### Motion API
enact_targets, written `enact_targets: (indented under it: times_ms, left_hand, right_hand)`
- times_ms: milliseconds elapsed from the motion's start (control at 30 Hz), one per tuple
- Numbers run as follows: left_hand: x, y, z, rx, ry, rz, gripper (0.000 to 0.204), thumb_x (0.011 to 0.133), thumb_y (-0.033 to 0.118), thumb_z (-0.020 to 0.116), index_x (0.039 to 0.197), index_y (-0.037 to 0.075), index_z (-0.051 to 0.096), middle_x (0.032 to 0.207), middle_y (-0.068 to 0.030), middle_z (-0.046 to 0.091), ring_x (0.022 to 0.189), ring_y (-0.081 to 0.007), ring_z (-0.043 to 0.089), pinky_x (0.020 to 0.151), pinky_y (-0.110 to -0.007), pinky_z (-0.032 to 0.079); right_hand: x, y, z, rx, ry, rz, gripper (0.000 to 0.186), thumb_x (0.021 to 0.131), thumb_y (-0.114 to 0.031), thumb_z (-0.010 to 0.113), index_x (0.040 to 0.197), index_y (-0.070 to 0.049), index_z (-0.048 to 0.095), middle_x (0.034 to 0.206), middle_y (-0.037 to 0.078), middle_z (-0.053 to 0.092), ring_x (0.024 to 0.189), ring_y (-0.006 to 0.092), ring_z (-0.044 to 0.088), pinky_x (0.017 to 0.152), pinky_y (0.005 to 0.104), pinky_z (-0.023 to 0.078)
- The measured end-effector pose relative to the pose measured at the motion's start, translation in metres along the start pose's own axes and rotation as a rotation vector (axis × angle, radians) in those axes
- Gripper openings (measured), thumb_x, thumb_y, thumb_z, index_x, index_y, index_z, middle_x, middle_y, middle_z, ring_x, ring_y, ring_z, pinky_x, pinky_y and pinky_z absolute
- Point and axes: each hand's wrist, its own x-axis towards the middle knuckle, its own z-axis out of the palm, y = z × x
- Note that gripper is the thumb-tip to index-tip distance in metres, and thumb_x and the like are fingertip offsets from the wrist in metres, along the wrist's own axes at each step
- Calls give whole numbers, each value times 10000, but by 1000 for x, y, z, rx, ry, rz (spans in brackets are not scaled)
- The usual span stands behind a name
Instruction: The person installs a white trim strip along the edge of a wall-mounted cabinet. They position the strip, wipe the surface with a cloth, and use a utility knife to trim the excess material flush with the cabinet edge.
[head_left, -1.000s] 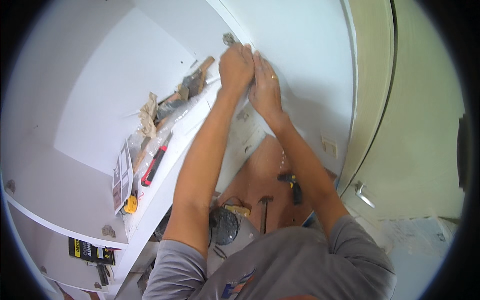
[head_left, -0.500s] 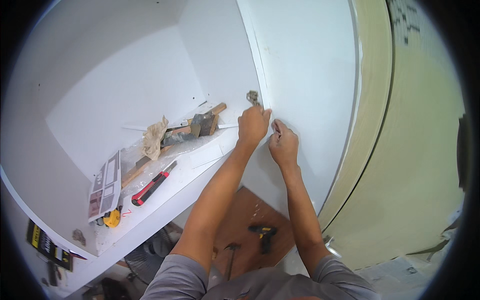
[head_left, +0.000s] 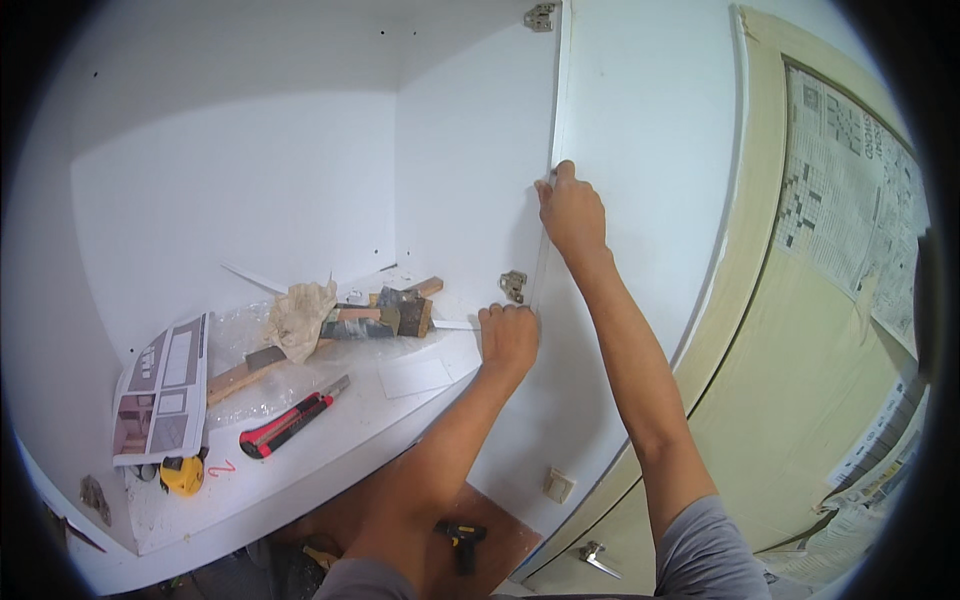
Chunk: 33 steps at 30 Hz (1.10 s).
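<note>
Gripping white cabinet door edge, both hands, centre frame.
Left hand closed on the edge beside lower hinge; right hand pinched shut on it higher up. Door looks stiff, heavy, smooth; best held by its edge. Grey-white leaflet lower left on shelf; newspaper sheet taped upper right.

The cabinet shows two metal hinges, one red utility knife, one yellow tape measure and one leaflet.
</note>
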Motion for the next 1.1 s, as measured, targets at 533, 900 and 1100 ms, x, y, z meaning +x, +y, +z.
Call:
enact_targets:
  times_ms: [533,900,1100]
  left_hand:
    - [2,-1,15,30,38,-86,164,883,132,714,1024,54,749,1012,-131,749,988,-301,732,872,-476,508]
    - [1,-4,10,-79,-2,-89,211,873,126,704,1047,17,749,1034,-146,740,1034,-315,711,941,-475,469]
    - [-3,7,1,-182,-44,-44,169,868,107,692,1007,42,765,1007,-155,741,1017,-311,703,930,-473,454]
  right_hand:
    - [151,11,-15,42,521,-435,570,957,-189,706,1408,88,495,1162,320,679,1113,495,657,929,535,560]
    - [234,-13,-33,-195,626,-257,276,978,-193,636,918,36,778,1122,255,724,1006,433,676,866,539,571]
    - [294,36,-49,-623,293,-223,421,1027,-370,597,1147,-12,782,1182,257,735,1141,385,685,970,472,550]
